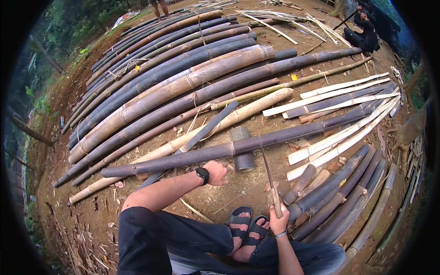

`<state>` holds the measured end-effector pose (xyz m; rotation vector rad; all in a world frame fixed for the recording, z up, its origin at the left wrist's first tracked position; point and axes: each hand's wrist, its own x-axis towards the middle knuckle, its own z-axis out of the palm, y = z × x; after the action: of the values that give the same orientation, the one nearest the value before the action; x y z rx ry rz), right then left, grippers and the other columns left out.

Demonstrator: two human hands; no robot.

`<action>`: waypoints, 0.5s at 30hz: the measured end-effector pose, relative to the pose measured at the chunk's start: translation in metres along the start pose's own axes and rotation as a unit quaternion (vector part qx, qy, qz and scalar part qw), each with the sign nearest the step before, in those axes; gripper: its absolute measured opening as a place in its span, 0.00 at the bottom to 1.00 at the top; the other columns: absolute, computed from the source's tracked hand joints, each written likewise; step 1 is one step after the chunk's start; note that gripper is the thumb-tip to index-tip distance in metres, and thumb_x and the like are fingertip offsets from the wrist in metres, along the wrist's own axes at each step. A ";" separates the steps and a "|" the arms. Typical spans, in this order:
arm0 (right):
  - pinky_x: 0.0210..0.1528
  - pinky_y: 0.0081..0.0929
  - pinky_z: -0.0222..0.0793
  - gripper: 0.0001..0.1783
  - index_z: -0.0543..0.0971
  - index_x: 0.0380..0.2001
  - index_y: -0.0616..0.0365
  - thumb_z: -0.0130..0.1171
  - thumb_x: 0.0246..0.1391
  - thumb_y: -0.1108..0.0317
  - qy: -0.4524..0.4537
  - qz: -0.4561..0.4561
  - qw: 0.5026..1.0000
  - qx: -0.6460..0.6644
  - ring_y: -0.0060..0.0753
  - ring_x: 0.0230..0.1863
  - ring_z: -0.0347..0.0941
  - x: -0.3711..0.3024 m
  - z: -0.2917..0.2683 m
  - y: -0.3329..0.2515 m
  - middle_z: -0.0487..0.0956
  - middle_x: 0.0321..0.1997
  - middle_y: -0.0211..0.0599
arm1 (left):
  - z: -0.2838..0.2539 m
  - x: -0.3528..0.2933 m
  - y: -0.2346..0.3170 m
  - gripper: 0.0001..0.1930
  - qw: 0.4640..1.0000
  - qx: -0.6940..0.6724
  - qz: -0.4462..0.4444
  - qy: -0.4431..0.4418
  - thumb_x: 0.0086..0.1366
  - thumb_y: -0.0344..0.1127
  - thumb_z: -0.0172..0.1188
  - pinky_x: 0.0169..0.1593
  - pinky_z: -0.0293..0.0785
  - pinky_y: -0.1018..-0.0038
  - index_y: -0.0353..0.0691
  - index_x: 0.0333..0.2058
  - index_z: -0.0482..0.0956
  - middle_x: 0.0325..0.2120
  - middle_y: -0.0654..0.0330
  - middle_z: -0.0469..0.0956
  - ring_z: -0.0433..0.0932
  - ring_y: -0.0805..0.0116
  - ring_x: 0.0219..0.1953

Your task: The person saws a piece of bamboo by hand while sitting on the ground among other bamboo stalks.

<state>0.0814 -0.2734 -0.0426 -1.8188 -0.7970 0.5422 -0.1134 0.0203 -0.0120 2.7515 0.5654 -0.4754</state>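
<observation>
A long dark bamboo pole (197, 157) lies across in front of me, raised on a short, thick bamboo piece (244, 161). My right hand (278, 220) grips the wooden handle of a long, narrow-bladed knife (270, 181). The blade points away from me, and its tip reaches the near side of the pole, just right of the short piece. Just on the near side of the pole is my left hand (217, 173), with a black watch at the wrist. Its fingers are loosely bent and apart, holding nothing I can see.
Beyond the pole, many thick bamboo poles (192, 81) lie side by side. Pale split strips (337, 142) are at the right, above cut dark lengths (337, 192). A person (364, 30) sits at the far right; another person's legs (159, 9) show at the top.
</observation>
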 end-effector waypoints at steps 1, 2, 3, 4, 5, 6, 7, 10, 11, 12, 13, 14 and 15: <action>0.28 0.42 0.68 0.10 0.77 0.28 0.66 0.64 0.56 0.69 0.002 -0.009 1.000 -0.001 0.44 0.20 0.75 -0.001 -0.001 0.005 0.76 0.18 0.48 | 0.006 -0.005 0.000 0.27 0.999 0.025 0.040 0.009 0.60 0.56 0.61 0.47 0.79 0.56 0.36 0.45 0.75 0.38 0.50 0.78 0.80 0.51 0.41; 0.28 0.42 0.68 0.10 0.77 0.28 0.66 0.64 0.56 0.69 0.005 -0.017 1.000 -0.003 0.43 0.20 0.75 -0.001 0.000 0.008 0.76 0.18 0.48 | 0.011 -0.009 -0.001 0.27 0.995 0.050 0.081 0.017 0.60 0.55 0.61 0.47 0.78 0.56 0.36 0.45 0.75 0.37 0.50 0.78 0.80 0.50 0.42; 0.28 0.41 0.68 0.11 0.77 0.27 0.65 0.64 0.57 0.68 -0.012 0.012 1.000 0.000 0.42 0.21 0.75 -0.002 -0.002 0.005 0.76 0.18 0.47 | 0.008 -0.012 0.000 0.26 0.990 0.072 0.122 0.027 0.60 0.55 0.61 0.48 0.78 0.56 0.36 0.44 0.75 0.37 0.49 0.77 0.79 0.50 0.43; 0.28 0.41 0.68 0.11 0.76 0.27 0.65 0.64 0.56 0.68 -0.014 0.012 1.000 0.001 0.41 0.21 0.75 -0.002 -0.002 0.004 0.75 0.18 0.46 | 0.002 -0.011 -0.001 0.25 0.990 0.061 0.108 0.063 0.60 0.54 0.61 0.49 0.77 0.57 0.36 0.44 0.75 0.38 0.49 0.77 0.79 0.50 0.44; 0.28 0.40 0.68 0.11 0.75 0.27 0.65 0.65 0.56 0.68 -0.014 0.012 1.000 0.001 0.40 0.21 0.75 -0.003 0.000 0.004 0.75 0.18 0.46 | -0.005 -0.006 -0.005 0.25 0.989 0.049 0.093 0.100 0.61 0.53 0.62 0.50 0.77 0.57 0.36 0.44 0.75 0.38 0.49 0.77 0.79 0.49 0.45; 0.27 0.40 0.68 0.12 0.75 0.27 0.64 0.65 0.56 0.68 -0.013 0.009 1.000 -0.001 0.39 0.21 0.75 0.000 -0.003 0.004 0.75 0.18 0.46 | -0.021 0.003 -0.004 0.25 0.986 0.037 0.081 0.141 0.61 0.53 0.62 0.51 0.77 0.57 0.36 0.44 0.75 0.38 0.48 0.77 0.79 0.49 0.46; 0.28 0.39 0.68 0.12 0.74 0.28 0.64 0.66 0.55 0.69 -0.001 0.003 1.000 -0.023 0.39 0.22 0.75 -0.001 -0.006 0.003 0.75 0.19 0.45 | -0.036 0.015 -0.007 0.26 0.986 0.006 0.030 0.165 0.61 0.53 0.62 0.52 0.76 0.56 0.35 0.46 0.75 0.40 0.47 0.77 0.78 0.48 0.47; 0.29 0.36 0.69 0.13 0.73 0.32 0.63 0.68 0.54 0.69 0.015 0.012 0.999 -0.048 0.35 0.24 0.74 -0.010 -0.009 -0.011 0.76 0.21 0.42 | -0.065 0.054 -0.039 0.30 0.963 -0.083 -0.091 0.238 0.62 0.56 0.60 0.56 0.73 0.55 0.33 0.51 0.74 0.46 0.44 0.77 0.77 0.45 0.51; 0.31 0.34 0.69 0.13 0.73 0.33 0.63 0.68 0.53 0.70 0.005 0.034 0.999 -0.033 0.31 0.25 0.72 -0.015 -0.008 -0.017 0.76 0.22 0.38 | -0.066 0.065 -0.058 0.33 0.969 -0.083 -0.121 0.201 0.63 0.59 0.59 0.58 0.72 0.54 0.32 0.53 0.73 0.49 0.40 0.76 0.76 0.44 0.53; 0.33 0.32 0.70 0.14 0.72 0.34 0.63 0.68 0.53 0.70 -0.003 0.052 0.998 -0.018 0.28 0.27 0.71 -0.015 -0.009 -0.023 0.75 0.23 0.35 | -0.068 0.077 -0.077 0.36 0.971 -0.081 -0.149 0.170 0.63 0.61 0.58 0.60 0.71 0.54 0.31 0.55 0.73 0.51 0.37 0.75 0.76 0.42 0.55; 0.38 0.41 0.74 0.20 0.72 0.40 0.62 0.71 0.49 0.69 -0.045 0.143 0.989 0.016 0.42 0.32 0.78 -0.015 -0.015 -0.031 0.79 0.29 0.45 | -0.073 0.084 -0.084 0.42 0.972 -0.089 -0.189 0.106 0.61 0.66 0.59 0.62 0.70 0.55 0.30 0.57 0.71 0.54 0.32 0.73 0.74 0.40 0.58; 0.42 0.42 0.74 0.22 0.71 0.43 0.62 0.71 0.48 0.69 -0.026 0.080 0.996 -0.006 0.43 0.35 0.78 -0.015 -0.012 -0.031 0.78 0.32 0.46 | -0.078 0.084 -0.095 0.49 0.975 -0.082 -0.201 0.040 0.56 0.71 0.62 0.63 0.70 0.55 0.28 0.60 0.69 0.56 0.30 0.71 0.73 0.40 0.60; 0.46 0.42 0.73 0.24 0.71 0.46 0.62 0.71 0.48 0.70 -0.002 0.017 0.999 -0.037 0.45 0.38 0.77 -0.013 -0.015 -0.030 0.78 0.36 0.47 | -0.081 0.085 -0.095 0.52 0.985 -0.045 -0.165 0.011 0.53 0.73 0.64 0.63 0.70 0.55 0.29 0.60 0.69 0.56 0.31 0.72 0.73 0.40 0.60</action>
<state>0.0750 -0.2849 -0.0088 -1.9024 -0.7996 0.5453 -0.0590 0.1598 0.0095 2.5867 1.0299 -0.4789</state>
